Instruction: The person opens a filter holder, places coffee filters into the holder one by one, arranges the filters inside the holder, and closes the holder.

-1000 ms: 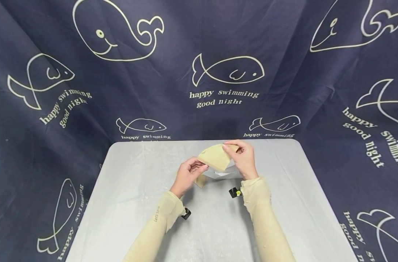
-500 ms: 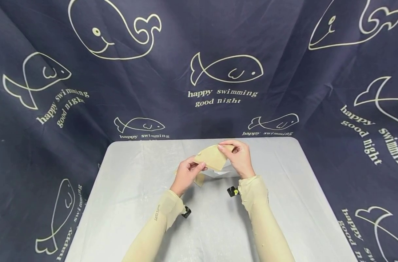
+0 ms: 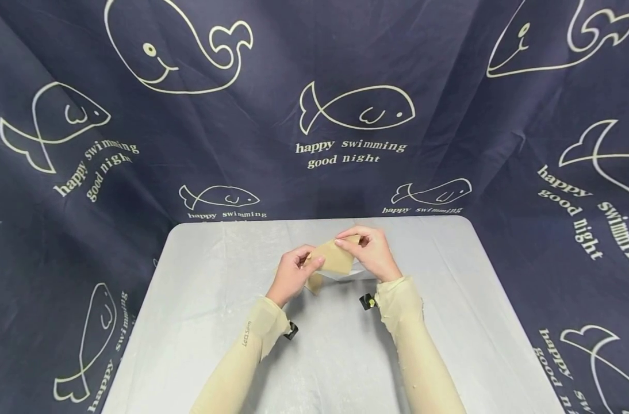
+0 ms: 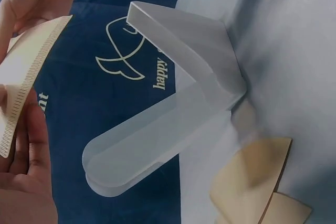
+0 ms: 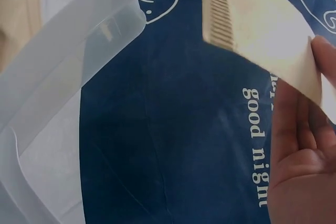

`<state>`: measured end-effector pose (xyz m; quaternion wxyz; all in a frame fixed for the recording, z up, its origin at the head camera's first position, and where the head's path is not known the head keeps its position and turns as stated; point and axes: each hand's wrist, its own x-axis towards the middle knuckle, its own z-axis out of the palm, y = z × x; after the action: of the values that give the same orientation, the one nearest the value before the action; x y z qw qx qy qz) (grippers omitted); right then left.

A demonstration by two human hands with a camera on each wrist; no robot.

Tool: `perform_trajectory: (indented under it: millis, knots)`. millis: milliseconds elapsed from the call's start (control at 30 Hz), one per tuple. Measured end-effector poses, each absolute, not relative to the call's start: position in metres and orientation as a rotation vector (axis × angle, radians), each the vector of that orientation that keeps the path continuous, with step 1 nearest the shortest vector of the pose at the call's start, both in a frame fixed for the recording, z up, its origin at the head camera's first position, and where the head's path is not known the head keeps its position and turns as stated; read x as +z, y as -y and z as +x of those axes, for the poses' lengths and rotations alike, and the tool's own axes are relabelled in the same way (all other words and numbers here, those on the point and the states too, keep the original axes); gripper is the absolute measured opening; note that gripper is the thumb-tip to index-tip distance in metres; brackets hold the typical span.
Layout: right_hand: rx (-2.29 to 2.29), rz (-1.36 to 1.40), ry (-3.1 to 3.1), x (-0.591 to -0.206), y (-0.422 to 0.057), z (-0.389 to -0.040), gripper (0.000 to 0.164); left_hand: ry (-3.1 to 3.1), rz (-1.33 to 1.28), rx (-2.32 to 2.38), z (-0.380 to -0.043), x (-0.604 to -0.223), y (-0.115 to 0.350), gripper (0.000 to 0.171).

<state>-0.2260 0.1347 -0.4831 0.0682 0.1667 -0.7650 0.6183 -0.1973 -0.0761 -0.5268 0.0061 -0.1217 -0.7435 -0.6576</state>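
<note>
On the pale grey table (image 3: 464,322) we find room right, left and, nearer, between the cream-sleeved forearms (image 3: 415,351). Farther in, the left hand (image 3: 291,273), right hand (image 3: 372,253), fan-shaped tan paper (image 3: 335,257) between them and translucent plastic box (image 4: 205,45) bar us; navy printed fabric (image 3: 231,138) walls the far edge.

Paper (image 3: 337,258) tan; curtain (image 3: 273,138) navy, cream fish outlines (image 3: 358,108); tabletop (image 3: 325,356) grey.

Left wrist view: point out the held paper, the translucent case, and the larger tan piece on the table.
Held paper (image 4: 22,64): left wrist view, flat pale face.
Translucent case (image 4: 205,45): left wrist view, upper wall.
Larger tan piece (image 4: 248,191): left wrist view, broad face.
</note>
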Motion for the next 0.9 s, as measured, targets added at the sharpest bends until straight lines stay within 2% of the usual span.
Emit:
perform_trajectory:
  millis: [133, 300, 633, 900]
  knots:
    - [1.913, 0.508, 2.296, -0.501, -0.136, -0.235, 0.022, 2.33, -0.376, -2.016, -0.191, -0.516, 0.074, 0.011]
    - [2.084, 0.51, 2.133, -0.505, -0.142, -0.235, 0.035, 2.31, -0.319, -2.026, -0.198, -0.532, 0.075, 0.01]
    - [2.08, 0.441, 2.157, -0.502, -0.146, -0.233, 0.018, 2.271, -0.366, -1.993, -0.203, -0.546, 0.081, 0.013]
    - [1.872, 0.515, 2.332, -0.472, -0.146, -0.224, 0.013, 2.387, -0.473, -1.744, -0.206, -0.539, 0.085, 0.019]
